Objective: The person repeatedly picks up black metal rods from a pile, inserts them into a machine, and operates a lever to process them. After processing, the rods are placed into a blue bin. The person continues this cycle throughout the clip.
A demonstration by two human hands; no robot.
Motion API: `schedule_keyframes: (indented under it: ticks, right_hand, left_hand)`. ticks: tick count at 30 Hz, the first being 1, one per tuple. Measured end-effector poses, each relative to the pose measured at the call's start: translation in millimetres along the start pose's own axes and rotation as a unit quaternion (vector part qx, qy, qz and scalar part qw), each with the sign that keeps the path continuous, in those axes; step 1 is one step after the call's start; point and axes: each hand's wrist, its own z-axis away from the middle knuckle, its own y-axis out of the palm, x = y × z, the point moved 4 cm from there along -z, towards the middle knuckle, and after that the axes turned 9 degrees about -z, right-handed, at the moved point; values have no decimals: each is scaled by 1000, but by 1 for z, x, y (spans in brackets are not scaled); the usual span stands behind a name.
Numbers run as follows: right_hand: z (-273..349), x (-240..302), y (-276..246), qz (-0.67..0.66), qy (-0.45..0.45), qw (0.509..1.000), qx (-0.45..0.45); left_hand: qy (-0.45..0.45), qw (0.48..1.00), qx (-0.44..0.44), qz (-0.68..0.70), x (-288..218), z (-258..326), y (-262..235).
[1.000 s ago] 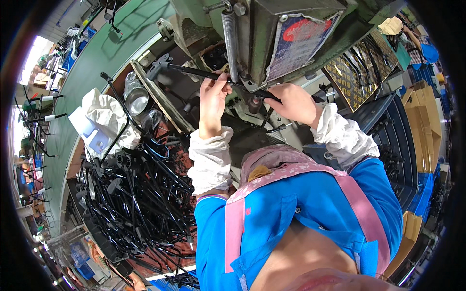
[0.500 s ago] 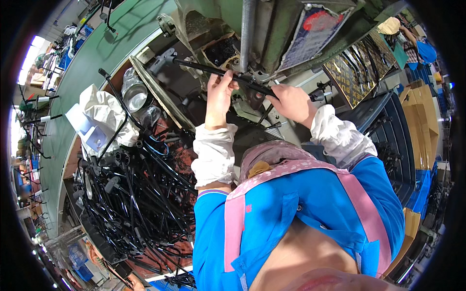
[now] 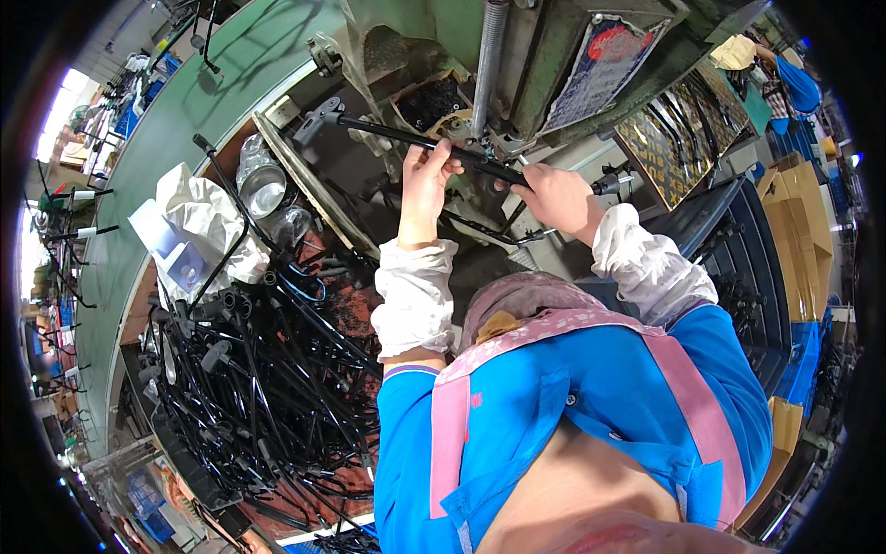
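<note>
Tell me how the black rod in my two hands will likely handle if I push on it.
The black rod is probably stiff: it runs straight from the left hand to the right hand. Its smooth surface may feel slippery. The bulky grey fitting at its left end could make that side heavier.

Here's the black rod [image 3: 383, 131], slim and straight | slanting from upper left down to lower right | grey fitting [image 3: 320, 123] capping its far-left end, jutting beyond the left hand [image 3: 426, 183] | other end disappearing at the right hand [image 3: 563, 199] | both hands steadying it!
</note>
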Motion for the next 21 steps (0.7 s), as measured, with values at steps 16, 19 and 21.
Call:
schedule_keyframes:
  ticks: [16,19,21]
  right_hand:
    - [0,0,1,4,-30,999,-19]
    - [1,-3,3,10,-39,999,-30]
    - [3,-3,4,8,-41,998,-40]
  left_hand:
    - [-59,967,-196,-152,41,86,-44]
    - [-108,953,-239,-149,70,116,-65]
    - [-125,948,-248,-154,82,132,-73]
